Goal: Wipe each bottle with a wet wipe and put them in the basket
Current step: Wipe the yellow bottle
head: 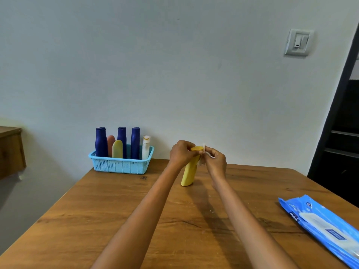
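Note:
A yellow bottle [188,174] stands slightly tilted on the wooden table [120,206], past its middle. My left hand [181,153] grips the bottle near its top. My right hand [215,162] pinches a small white wet wipe [203,154] against the bottle's upper right side. At the table's far left corner a light blue basket [121,165] holds three dark blue bottles [101,142], an orange bottle [111,144], a pale yellow bottle [117,149] and a white bottle [146,146], all upright.
A blue pack of wet wipes [322,228] lies at the table's right edge, near me. The wall runs just behind the basket. A wooden cabinet [10,150] stands off to the left and a dark shelf unit [342,133] to the right.

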